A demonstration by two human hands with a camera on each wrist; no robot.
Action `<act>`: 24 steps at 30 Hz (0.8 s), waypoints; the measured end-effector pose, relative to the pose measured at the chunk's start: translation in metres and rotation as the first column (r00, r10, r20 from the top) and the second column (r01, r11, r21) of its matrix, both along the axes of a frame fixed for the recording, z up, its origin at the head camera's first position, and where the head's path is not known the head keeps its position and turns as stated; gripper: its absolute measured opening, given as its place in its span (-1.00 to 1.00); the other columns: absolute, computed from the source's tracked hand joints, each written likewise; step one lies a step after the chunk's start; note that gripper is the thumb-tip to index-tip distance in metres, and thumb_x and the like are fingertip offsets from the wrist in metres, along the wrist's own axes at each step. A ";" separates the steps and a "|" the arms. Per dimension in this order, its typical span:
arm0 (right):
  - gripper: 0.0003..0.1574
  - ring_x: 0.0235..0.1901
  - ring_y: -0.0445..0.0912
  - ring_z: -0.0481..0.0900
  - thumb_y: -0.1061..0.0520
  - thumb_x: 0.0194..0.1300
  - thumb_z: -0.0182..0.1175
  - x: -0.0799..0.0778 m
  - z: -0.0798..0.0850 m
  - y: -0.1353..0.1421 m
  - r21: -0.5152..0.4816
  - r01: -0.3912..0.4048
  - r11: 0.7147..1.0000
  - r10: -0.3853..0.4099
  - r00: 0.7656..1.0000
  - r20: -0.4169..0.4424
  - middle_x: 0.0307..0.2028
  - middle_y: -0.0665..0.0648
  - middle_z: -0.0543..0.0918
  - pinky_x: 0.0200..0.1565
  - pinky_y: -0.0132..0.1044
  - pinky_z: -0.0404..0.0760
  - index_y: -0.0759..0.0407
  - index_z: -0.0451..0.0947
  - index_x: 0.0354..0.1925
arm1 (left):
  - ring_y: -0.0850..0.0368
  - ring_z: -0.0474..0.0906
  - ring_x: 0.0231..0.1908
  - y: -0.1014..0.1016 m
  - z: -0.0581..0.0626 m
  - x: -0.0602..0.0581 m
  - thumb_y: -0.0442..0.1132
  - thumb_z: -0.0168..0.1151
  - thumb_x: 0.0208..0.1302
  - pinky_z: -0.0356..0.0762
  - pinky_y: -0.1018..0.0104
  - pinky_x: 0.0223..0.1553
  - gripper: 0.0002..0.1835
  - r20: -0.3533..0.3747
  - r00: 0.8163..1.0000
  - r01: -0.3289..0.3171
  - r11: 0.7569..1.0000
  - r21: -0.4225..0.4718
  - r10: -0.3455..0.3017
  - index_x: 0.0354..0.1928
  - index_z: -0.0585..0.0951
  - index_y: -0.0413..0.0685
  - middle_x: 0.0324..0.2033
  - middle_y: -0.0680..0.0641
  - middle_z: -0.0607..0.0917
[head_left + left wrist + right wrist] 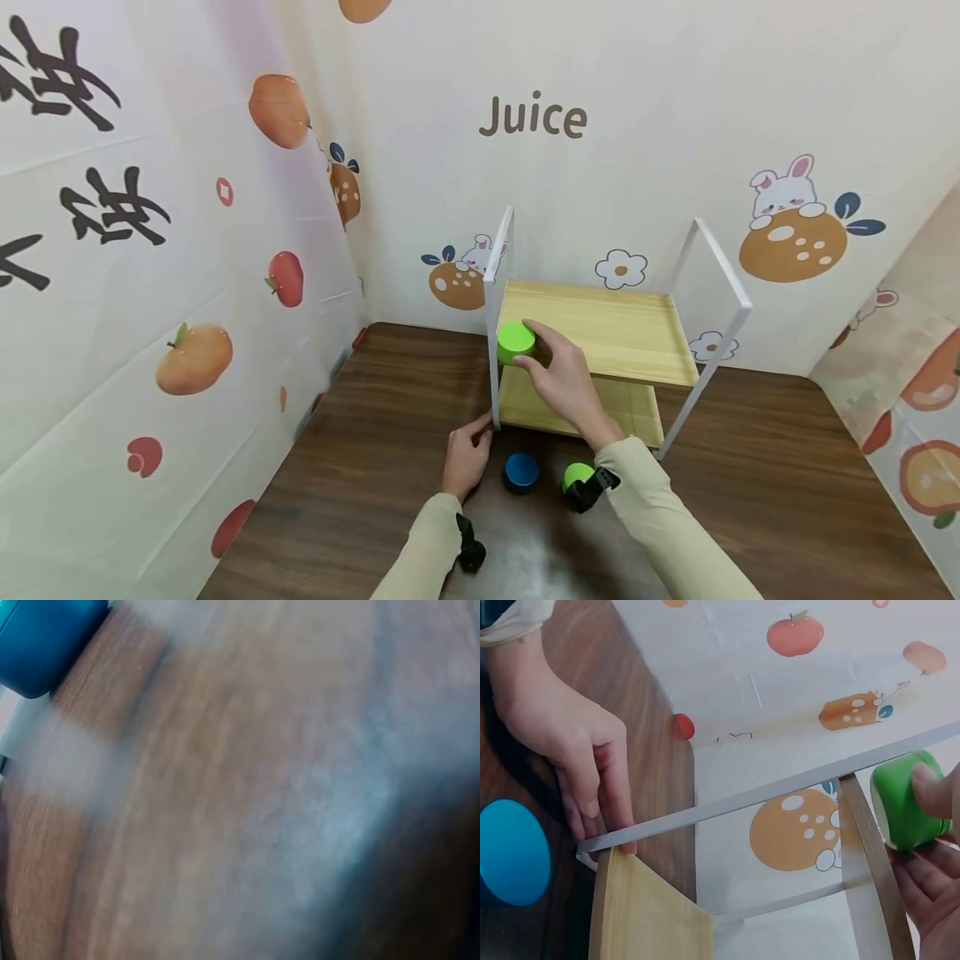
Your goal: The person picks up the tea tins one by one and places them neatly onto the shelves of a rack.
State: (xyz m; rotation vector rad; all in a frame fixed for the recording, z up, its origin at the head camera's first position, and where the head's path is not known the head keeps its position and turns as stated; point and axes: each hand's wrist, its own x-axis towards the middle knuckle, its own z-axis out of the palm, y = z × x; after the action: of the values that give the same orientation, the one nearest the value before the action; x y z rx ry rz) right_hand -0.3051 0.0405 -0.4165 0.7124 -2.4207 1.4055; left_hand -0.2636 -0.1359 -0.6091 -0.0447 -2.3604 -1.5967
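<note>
My right hand (562, 379) pinches a small green canister (516, 342) between thumb and fingers, at the left end of the upper board (607, 329) of a two-tier shelf. In the right wrist view the green canister (904, 801) appears beside the upper board's edge, fingers around its side. My left hand (467, 458) grips the bottom of the shelf's white front-left leg (493, 375); the right wrist view shows the left hand (577, 742) with fingers on both sides of that leg. A blue canister (521, 472) stands on the table right of my left hand.
Another green canister (577, 477) is on the dark wooden table (375, 467), partly covered by the right wrist's camera. The shelf's lower board (630, 410) lies under the upper one. A printed fabric backdrop (420, 125) rises behind and at both sides.
</note>
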 end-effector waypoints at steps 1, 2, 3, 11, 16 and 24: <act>-0.25 0.26 0.17 0.67 0.21 0.36 0.43 -0.001 0.000 0.000 0.008 0.012 1.000 -0.012 1.000 0.002 0.33 0.32 0.63 0.26 0.07 0.67 0.30 0.46 0.44 | -0.02 0.73 0.19 0.001 0.000 0.000 -0.38 0.19 0.50 0.68 0.01 0.21 -0.60 -0.003 1.000 0.003 1.000 0.001 -0.003 0.30 0.69 -0.07 0.19 -0.11 0.76; -0.25 0.28 0.17 0.66 0.20 0.36 0.43 -0.002 0.000 -0.001 0.019 0.027 0.999 -0.027 1.000 0.004 0.33 0.32 0.62 0.28 0.08 0.65 0.30 0.46 0.44 | -0.02 0.72 0.19 0.002 0.000 0.000 -0.38 0.19 0.50 0.68 -0.01 0.22 -0.60 -0.005 1.000 0.007 1.000 0.004 -0.007 0.30 0.69 -0.07 0.19 -0.11 0.76; -0.25 0.28 0.17 0.66 0.19 0.37 0.44 -0.003 0.000 -0.001 0.026 0.039 0.999 -0.039 0.999 0.003 0.34 0.32 0.62 0.30 0.09 0.64 0.30 0.46 0.44 | -0.02 0.71 0.20 0.003 0.000 0.000 -0.37 0.19 0.50 0.68 -0.01 0.23 -0.60 -0.002 1.000 0.012 1.000 0.010 -0.012 0.30 0.68 -0.08 0.20 -0.11 0.76; -0.24 0.22 0.17 0.69 0.18 0.37 0.44 -0.002 -0.009 -0.006 0.046 0.099 0.994 -0.098 0.995 -0.029 0.29 0.36 0.64 0.28 0.08 0.65 0.36 0.45 0.43 | 0.00 0.71 0.21 -0.001 -0.003 0.004 -0.35 0.21 0.51 0.67 0.04 0.23 -0.61 0.034 0.999 0.014 1.000 0.001 -0.014 0.31 0.68 -0.07 0.22 -0.09 0.75; -0.24 0.26 0.18 0.66 0.16 0.38 0.43 -0.005 -0.007 -0.007 0.069 0.107 0.992 -0.105 0.994 -0.026 0.31 0.35 0.63 0.32 0.10 0.62 0.33 0.43 0.45 | -0.01 0.73 0.18 -0.001 -0.001 0.002 -0.36 0.21 0.49 0.69 0.04 0.20 -0.61 0.024 1.000 0.018 1.000 0.004 -0.018 0.30 0.69 -0.10 0.20 -0.12 0.76; -0.24 0.36 0.22 0.57 0.14 0.42 0.39 -0.003 -0.005 -0.010 0.123 0.124 0.985 -0.119 0.992 -0.043 0.37 0.34 0.58 0.37 0.13 0.57 0.29 0.41 0.47 | -0.04 0.74 0.17 -0.001 0.002 0.002 -0.37 0.23 0.47 0.69 0.03 0.20 -0.62 0.009 1.000 -0.001 1.000 -0.002 0.001 0.28 0.70 -0.11 0.17 -0.13 0.77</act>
State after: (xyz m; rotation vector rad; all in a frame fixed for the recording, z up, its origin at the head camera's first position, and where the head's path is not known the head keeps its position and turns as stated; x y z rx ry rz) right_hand -0.3084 0.0302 -0.4216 0.6002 -2.4962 1.1935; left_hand -0.2615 -0.1368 -0.6075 -0.0363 -2.3687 -1.5976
